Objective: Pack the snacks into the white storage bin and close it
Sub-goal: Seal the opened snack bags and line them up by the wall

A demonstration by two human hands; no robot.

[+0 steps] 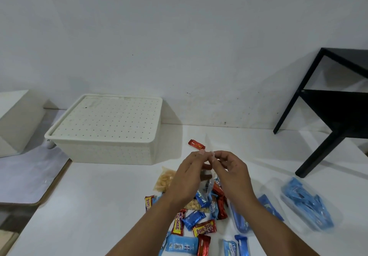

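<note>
The snacks, red, blue and yellow wrappers plus bags of pale puffs, lie heaped on the table just beneath the hands. The left hand and right hand meet fingertip to fingertip, pinching a clear plastic bag whose contents are hard to make out. Beyond the left hand stands the white storage bin, perforated, its lid on. Right of the right hand, a clear tray holds blue packets.
</note>
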